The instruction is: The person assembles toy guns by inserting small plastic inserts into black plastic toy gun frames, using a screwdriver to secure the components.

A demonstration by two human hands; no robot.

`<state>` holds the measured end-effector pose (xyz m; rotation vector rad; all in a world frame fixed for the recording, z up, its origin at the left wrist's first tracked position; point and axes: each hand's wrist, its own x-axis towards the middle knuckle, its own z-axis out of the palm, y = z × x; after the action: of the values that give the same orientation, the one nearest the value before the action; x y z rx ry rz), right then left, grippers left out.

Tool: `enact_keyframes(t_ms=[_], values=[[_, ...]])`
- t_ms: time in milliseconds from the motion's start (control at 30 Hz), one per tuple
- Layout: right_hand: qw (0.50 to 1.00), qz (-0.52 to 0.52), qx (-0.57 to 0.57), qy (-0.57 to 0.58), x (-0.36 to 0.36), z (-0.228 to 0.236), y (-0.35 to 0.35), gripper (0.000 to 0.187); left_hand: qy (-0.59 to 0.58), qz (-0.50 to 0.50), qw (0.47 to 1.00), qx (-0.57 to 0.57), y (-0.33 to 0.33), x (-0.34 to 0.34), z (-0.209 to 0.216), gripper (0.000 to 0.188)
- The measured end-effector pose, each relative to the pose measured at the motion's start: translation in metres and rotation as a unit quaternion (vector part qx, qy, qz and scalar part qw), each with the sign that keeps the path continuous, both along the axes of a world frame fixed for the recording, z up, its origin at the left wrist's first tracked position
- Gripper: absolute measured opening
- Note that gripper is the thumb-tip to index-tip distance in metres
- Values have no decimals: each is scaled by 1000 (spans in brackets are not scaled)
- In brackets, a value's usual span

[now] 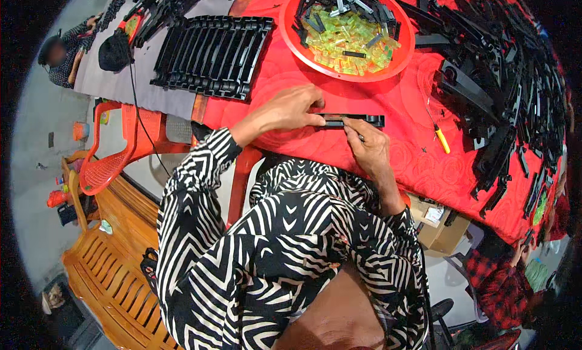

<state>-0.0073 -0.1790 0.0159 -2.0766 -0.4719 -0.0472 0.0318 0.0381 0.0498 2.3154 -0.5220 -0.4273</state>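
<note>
A slim black piece [371, 120] is held lengthwise on the near part of the worktop [198, 109], which is covered here by a patterned red cloth [403, 101]. Its left end is met by the thumb of the left hand [285, 114], whose other fingers are curled above it, a gap being left between; whether the piece is pinched or only pressed down cannot be told. Its lower edge is touched by the right hand [371, 147], whose thumb and forefinger are drawn close together; whether anything smaller is gripped between them cannot be made out.

Beyond the piece, a round red basin [364, 77] is filled with small yellow-green translucent parts [351, 43], among which black and grey parts [364, 7] are heaped, mostly toward the far side. To the left of the basin, a row of long black pieces [212, 56] is laid out side by side. To the right of the hands, a thin tool with a yellow handle [442, 141] is placed on the cloth, and beyond it the worktop is crowded by a large loose pile of black parts [497, 77].

A red chair [115, 162] and a slatted wooden bench [115, 271] are seen at the left, and a red-and-black checked sleeve [500, 286] at the lower right.
</note>
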Motion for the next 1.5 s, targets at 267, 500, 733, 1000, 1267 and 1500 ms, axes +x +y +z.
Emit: enact_keyframes(t_ms=[267, 500, 733, 1000, 1267, 1500], values=[[1000, 7, -15, 22, -3, -1, -2, 12, 111, -81, 989, 45, -7, 10, -1, 49], [1000, 12, -2, 23, -3, -1, -5, 12, 38, -82, 983, 159, -26, -11, 11, 39], [999, 30, 17, 39, 6, -2, -14, 13, 123, -49, 988, 77, -22, -2, 6, 29], [986, 48, 113, 110, 5, 1, -18, 15, 441, 45, 875, -192, -4, 7, -10, 14], [986, -40, -11, 161, 10, 22, -6, 18, 319, 49, 928, -186, -16, -3, -18, 14], [968, -21, -221, 119, 23, 40, 7, 22, 173, 38, 982, -65, -15, -11, -32, 19]])
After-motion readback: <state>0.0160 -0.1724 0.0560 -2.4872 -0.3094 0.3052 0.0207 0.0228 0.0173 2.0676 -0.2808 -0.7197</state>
